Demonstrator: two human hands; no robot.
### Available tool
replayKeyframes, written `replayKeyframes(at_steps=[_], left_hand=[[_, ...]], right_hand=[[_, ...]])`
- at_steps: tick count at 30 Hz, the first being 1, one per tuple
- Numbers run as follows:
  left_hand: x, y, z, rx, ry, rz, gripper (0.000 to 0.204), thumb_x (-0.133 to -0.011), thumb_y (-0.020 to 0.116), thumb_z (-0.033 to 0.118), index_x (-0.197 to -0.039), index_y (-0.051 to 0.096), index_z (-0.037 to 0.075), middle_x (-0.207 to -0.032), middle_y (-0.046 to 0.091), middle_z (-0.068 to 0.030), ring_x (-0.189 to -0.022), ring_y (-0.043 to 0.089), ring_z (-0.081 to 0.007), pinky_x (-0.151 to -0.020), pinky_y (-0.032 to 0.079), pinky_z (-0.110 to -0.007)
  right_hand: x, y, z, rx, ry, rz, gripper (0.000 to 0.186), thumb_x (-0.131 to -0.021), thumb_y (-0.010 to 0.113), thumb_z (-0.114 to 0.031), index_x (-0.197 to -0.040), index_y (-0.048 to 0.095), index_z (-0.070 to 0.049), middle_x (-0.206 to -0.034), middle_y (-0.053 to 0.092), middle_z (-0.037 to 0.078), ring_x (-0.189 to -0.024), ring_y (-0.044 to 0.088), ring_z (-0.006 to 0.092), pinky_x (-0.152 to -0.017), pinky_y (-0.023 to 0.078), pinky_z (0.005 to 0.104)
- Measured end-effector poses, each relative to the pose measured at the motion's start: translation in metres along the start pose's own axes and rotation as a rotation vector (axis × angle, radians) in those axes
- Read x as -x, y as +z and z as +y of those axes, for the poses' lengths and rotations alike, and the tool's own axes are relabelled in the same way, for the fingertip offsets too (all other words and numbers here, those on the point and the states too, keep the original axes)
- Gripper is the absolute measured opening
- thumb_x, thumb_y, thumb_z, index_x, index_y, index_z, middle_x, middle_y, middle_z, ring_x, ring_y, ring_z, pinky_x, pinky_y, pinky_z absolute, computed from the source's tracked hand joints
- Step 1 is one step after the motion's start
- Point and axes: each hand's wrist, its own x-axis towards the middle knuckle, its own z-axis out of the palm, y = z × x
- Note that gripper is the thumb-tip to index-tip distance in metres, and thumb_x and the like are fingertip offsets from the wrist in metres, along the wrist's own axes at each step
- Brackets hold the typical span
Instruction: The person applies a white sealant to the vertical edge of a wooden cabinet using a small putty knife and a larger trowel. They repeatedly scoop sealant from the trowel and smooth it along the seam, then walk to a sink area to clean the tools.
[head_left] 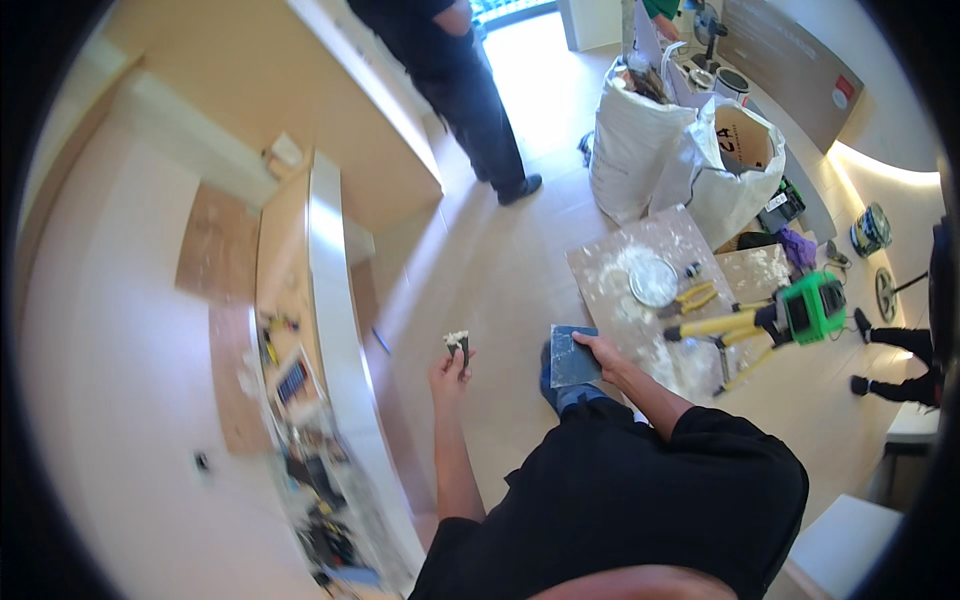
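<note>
My left hand (452,372) is raised over the floor, its fingers closed round a short dark tool with a pale, caked end (456,340); whether that is a blade or bristles cannot be made out. In my right hand (597,352) I grip a flat blue-grey rectangular plate (572,362) by its right edge, the thumb lying on top. Pale smears show on the plate. It hangs above my foot (549,375), apart from the tool.
A dust-covered board (610,262) carries a round white lid (653,281) and yellow-handled pliers (696,296). Right of me stands a green device on a yellow tripod (812,306). White sacks (640,150) stand beyond. Tools clutter a counter (330,290) at left. Other people stand ahead and at right.
</note>
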Motion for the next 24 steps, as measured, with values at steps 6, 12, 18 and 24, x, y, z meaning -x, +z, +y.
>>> replayKeyframes(at_steps=[6,12,18,24], left_hand=[[-0.175,0.058,0.098,-0.078,-0.019,-0.169,0.023,-0.099,0.066,0.018,-0.114,0.063,0.000,-0.107,0.072,-0.0120,-0.069,0.053,-0.0068,-0.061,0.044,-0.019],[-0.340,0.202,0.143,-0.216,-0.043,-0.478,0.022,-0.100,0.065,0.020,-0.112,0.067,0.002,-0.107,0.074,-0.0096,-0.067,0.048,-0.0037,-0.061,0.037,-0.019],[-0.475,0.333,0.152,-0.387,0.003,-0.846,0.021,-0.100,0.066,0.021,-0.108,0.070,0.002,-0.100,0.075,-0.0063,-0.065,0.043,-0.0019,-0.059,0.033,-0.019],[-0.556,0.453,0.149,-0.420,-0.161,-1.087,0.018,-0.101,0.064,0.021,-0.103,0.072,0.005,-0.105,0.076,-0.0049,-0.073,0.047,-0.0024,-0.067,0.037,-0.020]], right_hand=[[-0.105,0.100,-0.137,-0.048,-0.295,-0.100,0.033,-0.092,0.075,-0.025,-0.111,0.067,0.000,-0.096,0.072,0.008,-0.080,0.069,0.0171,-0.072,0.058,0.0351],[-0.143,0.093,-0.255,-0.272,-0.656,0.124,0.035,-0.091,0.077,-0.028,-0.109,0.067,0.000,-0.096,0.071,0.005,-0.079,0.067,0.0139,-0.072,0.056,0.0321],[-0.186,0.077,-0.335,-0.489,-0.754,0.462,0.031,-0.092,0.076,-0.026,-0.109,0.066,-0.003,-0.095,0.071,0.005,-0.080,0.068,0.0145,-0.074,0.057,0.0317],[-0.202,0.123,-0.405,-0.519,-1.025,0.736,0.026,-0.094,0.074,-0.023,-0.110,0.067,-0.003,-0.099,0.071,0.003,-0.085,0.066,0.0109,-0.078,0.053,0.0282]])
